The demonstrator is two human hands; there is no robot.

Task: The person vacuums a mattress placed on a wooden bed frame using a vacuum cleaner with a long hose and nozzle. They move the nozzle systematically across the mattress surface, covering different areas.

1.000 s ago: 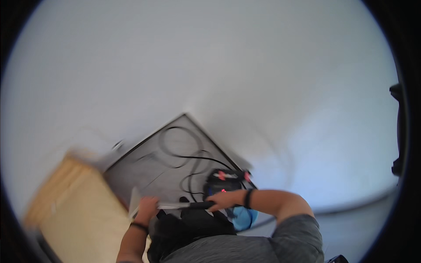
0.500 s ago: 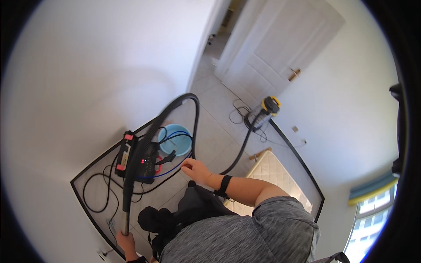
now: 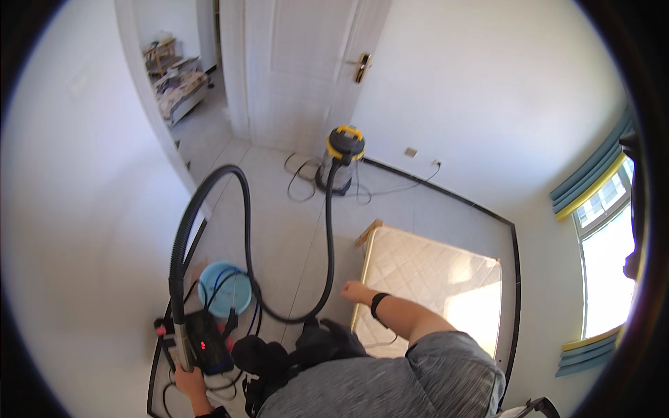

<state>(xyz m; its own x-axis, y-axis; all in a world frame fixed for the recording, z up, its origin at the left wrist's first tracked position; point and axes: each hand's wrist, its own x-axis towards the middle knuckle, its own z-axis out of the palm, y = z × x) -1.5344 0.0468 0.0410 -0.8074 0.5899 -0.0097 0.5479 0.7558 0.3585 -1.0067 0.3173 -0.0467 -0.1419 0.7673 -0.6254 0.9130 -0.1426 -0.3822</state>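
Observation:
My left hand [image 3: 188,380], low at the left, is closed around the metal tube [image 3: 182,348] of a vacuum hose. From that tube the black ribbed hose [image 3: 245,202] arches up and over, then loops across the floor to a wet-and-dry vacuum cleaner [image 3: 338,161] with a yellow handle and clear drum. Just beyond my left hand sits a black machine [image 3: 207,341] with a lit red display. My right hand [image 3: 357,291] hangs in the air near the mattress edge, its fingers curled in with nothing visible in them.
A light-blue basin [image 3: 240,301] with cables in it stands by the left wall. A low bed with a bare mattress [image 3: 418,272] is at the right. The vacuum's cord [image 3: 401,189] reaches a wall socket [image 3: 437,163]. The white door [image 3: 300,76] stands beside an open doorway.
My view has turned to the right and levelled, so vacuum and door sit farther left. My right hand has moved from near the basin toward the mattress; my left hand keeps the tube.

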